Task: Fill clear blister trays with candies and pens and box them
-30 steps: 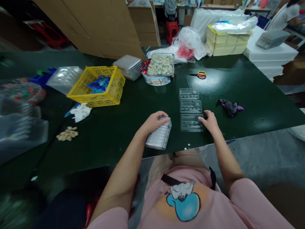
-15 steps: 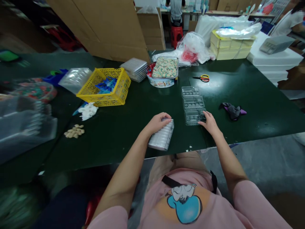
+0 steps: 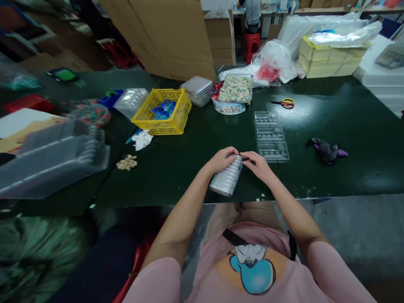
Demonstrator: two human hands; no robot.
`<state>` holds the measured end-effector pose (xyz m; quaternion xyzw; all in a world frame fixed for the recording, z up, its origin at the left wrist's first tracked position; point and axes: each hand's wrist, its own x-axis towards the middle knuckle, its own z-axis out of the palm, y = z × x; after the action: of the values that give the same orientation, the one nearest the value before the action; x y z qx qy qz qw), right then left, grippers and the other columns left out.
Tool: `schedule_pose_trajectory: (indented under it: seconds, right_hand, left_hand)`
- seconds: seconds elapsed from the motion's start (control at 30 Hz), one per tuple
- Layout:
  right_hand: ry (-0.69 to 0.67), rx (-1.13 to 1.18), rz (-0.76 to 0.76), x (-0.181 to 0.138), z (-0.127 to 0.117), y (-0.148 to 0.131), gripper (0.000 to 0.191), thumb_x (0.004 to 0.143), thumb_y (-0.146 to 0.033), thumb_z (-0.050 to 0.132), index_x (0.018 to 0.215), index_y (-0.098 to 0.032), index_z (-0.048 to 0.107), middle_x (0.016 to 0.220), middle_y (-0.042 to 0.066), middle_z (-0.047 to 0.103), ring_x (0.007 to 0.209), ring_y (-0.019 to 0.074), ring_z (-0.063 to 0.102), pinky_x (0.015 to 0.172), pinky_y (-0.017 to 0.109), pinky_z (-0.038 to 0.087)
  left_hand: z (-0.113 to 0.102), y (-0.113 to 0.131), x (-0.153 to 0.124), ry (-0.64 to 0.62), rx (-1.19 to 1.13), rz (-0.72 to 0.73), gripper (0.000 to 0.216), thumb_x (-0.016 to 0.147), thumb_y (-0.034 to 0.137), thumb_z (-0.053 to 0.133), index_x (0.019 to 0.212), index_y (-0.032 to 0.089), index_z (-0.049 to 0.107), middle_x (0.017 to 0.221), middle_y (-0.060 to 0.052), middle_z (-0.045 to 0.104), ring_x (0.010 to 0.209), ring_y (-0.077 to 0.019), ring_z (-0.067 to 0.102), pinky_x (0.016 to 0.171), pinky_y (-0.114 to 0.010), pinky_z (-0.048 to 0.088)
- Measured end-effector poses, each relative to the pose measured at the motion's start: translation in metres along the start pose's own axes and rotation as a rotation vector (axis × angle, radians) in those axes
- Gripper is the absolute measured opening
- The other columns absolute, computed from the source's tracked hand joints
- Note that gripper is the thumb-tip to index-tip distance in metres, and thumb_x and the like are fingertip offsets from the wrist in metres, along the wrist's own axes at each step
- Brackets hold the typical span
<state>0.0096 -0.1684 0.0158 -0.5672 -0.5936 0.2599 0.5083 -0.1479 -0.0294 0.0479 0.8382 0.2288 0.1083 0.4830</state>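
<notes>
A stack of nested clear plastic trays (image 3: 226,180) stands near the table's front edge, slightly tilted. My left hand (image 3: 224,160) is closed over its far end, fingers wrapped round the top. At the stack's far right corner, my right hand (image 3: 257,165) pinches the edge with thumb and fingertips; exactly how many trays are between them is hidden. Just to the right, three clear plastic trays (image 3: 273,151) lie in a column leading away from me, apart from both hands.
On the dark green table (image 3: 189,164) are a yellow basket (image 3: 181,113) of blue pieces, a tin (image 3: 229,108) under a tray of small wrapped items (image 3: 235,88), scissors (image 3: 285,103), a dark cloth (image 3: 328,152), beige pieces (image 3: 127,162) and crumpled tissue (image 3: 142,139). Large clear containers (image 3: 59,164) stand left.
My right hand has left the nearest laid-out tray and moved left to the stack's far corner. My left hand has stayed on the stack. The view has swung left.
</notes>
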Motion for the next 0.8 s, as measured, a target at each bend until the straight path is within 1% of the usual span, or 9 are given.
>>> schedule_pose_trajectory:
  seconds: [0.1,0.23,0.3,0.43,0.63,0.8]
  right_hand:
    - [-0.024,0.026,0.007,0.01,0.007,0.004,0.03,0.088,-0.022,0.058,0.117,-0.024,0.066,0.111,0.007,0.064,0.097,0.0173,0.061,0.081,0.032,0.053]
    - [-0.075,0.002,-0.006,0.017,0.0,0.009,0.023,0.088,-0.023,0.059,0.109,-0.023,0.068,0.105,0.006,0.064,0.092,0.0167,0.061,0.076,0.031,0.052]
    - [-0.09,-0.019,-0.014,0.018,-0.002,0.011,0.021,0.089,-0.024,0.057,0.107,-0.022,0.068,0.103,0.006,0.064,0.091,0.0166,0.061,0.077,0.031,0.051]
    - [-0.078,-0.053,-0.028,0.02,-0.002,0.012,0.018,0.09,-0.024,0.055,0.102,-0.02,0.068,0.097,0.005,0.064,0.09,0.0165,0.06,0.08,0.031,0.049]
    - [-0.077,-0.068,-0.023,0.019,-0.003,0.014,0.017,0.09,-0.026,0.054,0.101,-0.02,0.066,0.095,0.004,0.065,0.083,0.0149,0.059,0.074,0.029,0.047]
    - [-0.072,-0.076,-0.035,0.017,-0.004,0.012,0.018,0.091,-0.027,0.052,0.101,-0.019,0.065,0.096,0.004,0.065,0.083,0.0151,0.059,0.074,0.029,0.048]
  left_hand:
    - [0.0,-0.001,0.0,-0.003,0.007,0.023,0.024,0.079,0.029,0.051,0.095,0.016,0.062,0.09,-0.003,0.063,0.085,-0.0189,0.057,0.076,-0.03,0.045]
    - [0.0,-0.001,0.001,-0.015,0.006,0.041,0.023,0.078,0.03,0.051,0.093,0.015,0.062,0.089,-0.003,0.063,0.084,-0.0188,0.057,0.077,-0.03,0.044]
    - [0.0,0.0,0.002,-0.03,0.001,0.036,0.023,0.078,0.03,0.051,0.092,0.016,0.063,0.089,-0.003,0.063,0.084,-0.0188,0.057,0.077,-0.03,0.044]
    - [-0.001,0.001,0.002,-0.062,-0.03,0.013,0.025,0.078,0.032,0.051,0.093,0.016,0.063,0.088,-0.003,0.063,0.084,-0.0189,0.057,0.078,-0.031,0.044]
    - [-0.002,-0.001,0.003,-0.085,-0.062,0.029,0.025,0.077,0.03,0.052,0.095,0.016,0.063,0.09,-0.002,0.063,0.084,-0.0183,0.056,0.077,-0.03,0.044]
    - [-0.001,-0.001,0.004,-0.087,-0.078,0.023,0.023,0.076,0.027,0.053,0.093,0.016,0.063,0.087,-0.002,0.063,0.08,-0.0168,0.056,0.074,-0.028,0.044]
